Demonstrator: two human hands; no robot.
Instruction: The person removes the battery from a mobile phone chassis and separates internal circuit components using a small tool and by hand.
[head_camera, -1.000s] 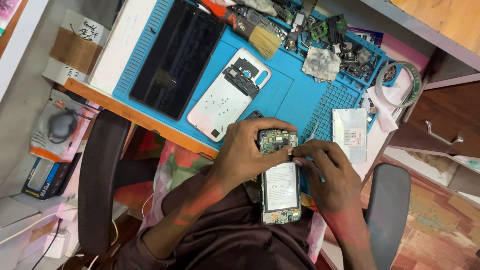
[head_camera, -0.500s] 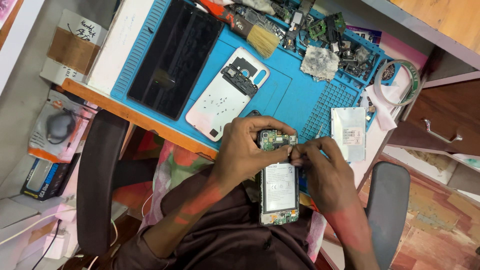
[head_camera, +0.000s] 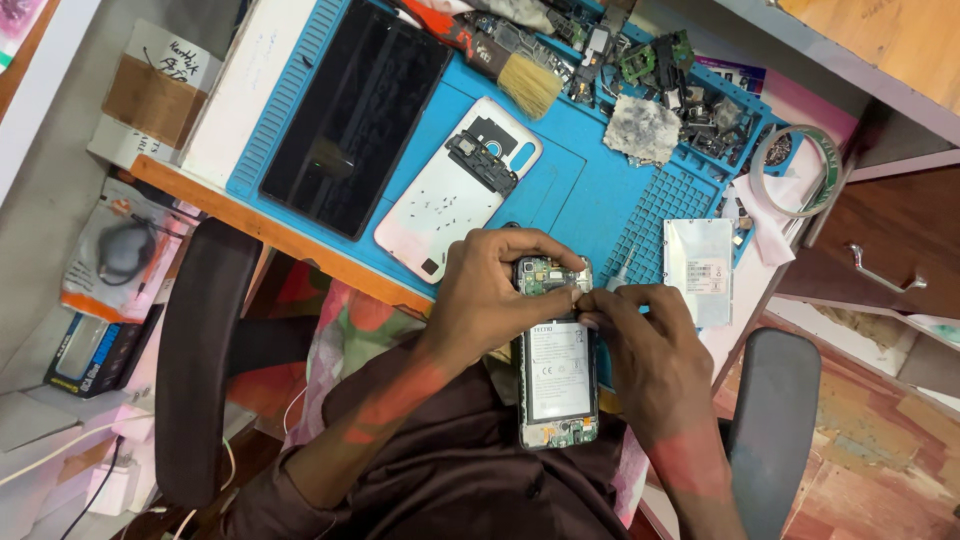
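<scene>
A single head-worn camera looks steeply down from close above the person's lap onto the blue ribbed silicone work mat (head_camera: 590, 190) at the desk edge. It seems tilted, since the desk runs diagonally across the frame.

Bare strip of blue mat (head_camera: 575, 195) lies open just beyond the hands. Left flank blocked by white back cover (head_camera: 455, 195) and black screen (head_camera: 350, 115). Far edge crowded: brush (head_camera: 515, 78), loose parts (head_camera: 680, 75). Right: silver pouch (head_camera: 698, 270).
</scene>
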